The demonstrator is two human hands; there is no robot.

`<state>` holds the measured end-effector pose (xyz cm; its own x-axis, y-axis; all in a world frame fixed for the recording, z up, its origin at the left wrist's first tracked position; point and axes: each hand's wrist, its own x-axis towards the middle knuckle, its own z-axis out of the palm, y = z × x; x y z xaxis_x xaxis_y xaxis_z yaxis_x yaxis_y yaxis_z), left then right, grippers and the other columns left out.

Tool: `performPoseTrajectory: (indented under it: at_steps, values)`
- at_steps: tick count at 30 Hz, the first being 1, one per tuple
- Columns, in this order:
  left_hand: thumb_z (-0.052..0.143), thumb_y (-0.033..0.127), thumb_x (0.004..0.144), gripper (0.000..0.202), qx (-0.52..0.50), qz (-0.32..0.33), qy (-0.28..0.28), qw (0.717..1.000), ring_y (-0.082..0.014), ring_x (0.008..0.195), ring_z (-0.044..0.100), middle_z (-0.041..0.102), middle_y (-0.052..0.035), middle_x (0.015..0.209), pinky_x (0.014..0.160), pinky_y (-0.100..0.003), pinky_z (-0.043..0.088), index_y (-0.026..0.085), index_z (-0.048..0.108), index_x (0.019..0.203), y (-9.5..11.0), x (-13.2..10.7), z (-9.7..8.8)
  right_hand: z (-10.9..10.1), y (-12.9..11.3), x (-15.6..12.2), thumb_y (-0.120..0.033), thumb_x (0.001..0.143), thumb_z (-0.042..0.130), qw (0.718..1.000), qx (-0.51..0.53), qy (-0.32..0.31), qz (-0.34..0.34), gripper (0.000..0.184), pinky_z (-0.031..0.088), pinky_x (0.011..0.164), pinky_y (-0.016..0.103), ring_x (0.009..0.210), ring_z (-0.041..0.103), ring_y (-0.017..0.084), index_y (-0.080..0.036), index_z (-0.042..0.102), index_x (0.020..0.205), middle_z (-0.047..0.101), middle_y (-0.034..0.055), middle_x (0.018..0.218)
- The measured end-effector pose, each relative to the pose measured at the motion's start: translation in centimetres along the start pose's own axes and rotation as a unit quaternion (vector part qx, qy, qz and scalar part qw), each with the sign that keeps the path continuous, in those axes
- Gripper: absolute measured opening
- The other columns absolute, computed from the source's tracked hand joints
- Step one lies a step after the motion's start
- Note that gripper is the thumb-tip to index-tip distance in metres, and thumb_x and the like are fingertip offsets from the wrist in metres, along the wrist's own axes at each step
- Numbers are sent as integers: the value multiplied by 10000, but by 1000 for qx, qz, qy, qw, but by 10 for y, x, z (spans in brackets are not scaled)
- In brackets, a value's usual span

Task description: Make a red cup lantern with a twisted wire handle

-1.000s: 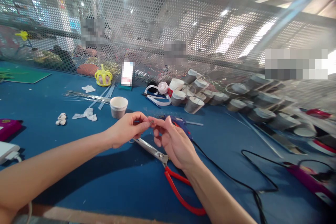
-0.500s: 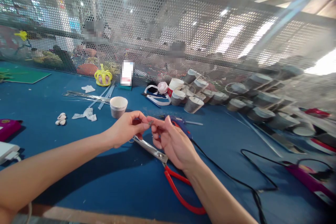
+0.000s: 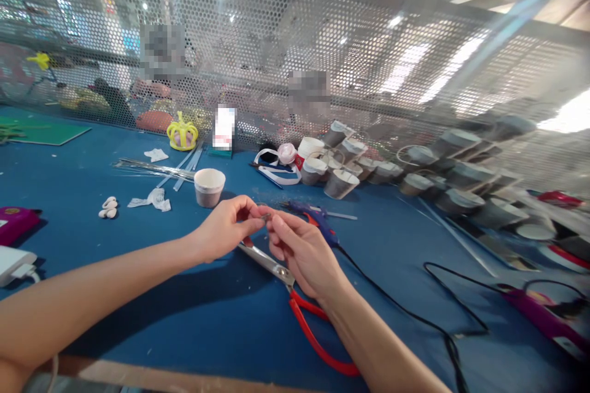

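Pinching a tiny dark piece [image 3: 266, 217], both hands [image 3: 228, 228] [image 3: 304, 249] meeting, curled nearly closed, forearms [image 3: 115, 282] [image 3: 378, 331] slanting inward

The person [image 3: 115, 288] there wears one camera on the head. It looks forward and down, across the desk [image 3: 207, 331] to the mesh screen [image 3: 258, 31], with left hand [image 3: 228, 227] and right hand [image 3: 302, 245] quite near.

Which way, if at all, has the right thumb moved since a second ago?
Yes: the right thumb has shifted left, toward the left hand, judged against the blue glue gun.
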<state>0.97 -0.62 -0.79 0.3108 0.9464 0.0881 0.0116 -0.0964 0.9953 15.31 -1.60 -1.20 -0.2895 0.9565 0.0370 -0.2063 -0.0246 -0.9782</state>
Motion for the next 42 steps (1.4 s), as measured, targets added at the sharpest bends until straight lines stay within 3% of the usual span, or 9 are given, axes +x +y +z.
performPoseTrajectory:
  at_steps: [5,12,20,28,31,37,42]
  values:
    - [593,283,694,204,-33,-13,-22,999,-61,492,457,458,54,577,465,-205,427,148,442,687,1,-3,5,-1,6,2,-320,728,609,994,-74,48,-68,145,221,426,224,454,338,43,-178,630,750,537,-16,724]
    - [578,488,668,368,-104,-71,-127,984,-61,469,448,466,34,572,461,-227,436,137,470,639,0,-4,4,-5,4,2,-347,743,588,985,-117,73,-106,167,261,441,217,455,360,67,-181,574,730,479,-47,533]
    - [540,378,729,262,-41,-7,-64,997,-67,458,419,432,47,503,434,-198,395,146,466,634,-5,-4,6,-1,6,3,-369,724,598,992,-75,82,-67,212,209,426,219,443,324,59,-162,614,766,430,-52,515]
    - [507,301,750,189,66,57,-7,996,-65,473,424,435,50,566,446,-196,390,152,466,643,-8,-4,5,0,8,3,-371,742,575,993,-64,75,-60,216,208,434,221,444,337,60,-159,609,772,391,-60,507]
    - [511,306,749,192,54,46,-18,997,-69,464,429,437,52,544,444,-199,392,155,459,642,-9,-4,7,-3,12,4,-382,763,552,990,-86,73,-81,215,230,441,215,452,339,61,-170,590,765,402,-61,508]
    - [513,380,748,242,-69,-10,-84,994,-74,468,430,445,43,535,445,-213,413,145,485,693,-9,-5,9,-2,13,5,-383,731,591,989,-72,90,-92,216,259,440,205,458,346,54,-168,575,712,468,-49,542]
    - [548,401,730,279,-92,-20,-94,991,-64,475,429,445,37,547,446,-199,406,139,491,654,-8,-5,8,-1,11,4,-366,717,612,991,-47,93,-86,207,245,423,198,457,343,51,-164,575,685,488,-43,540]
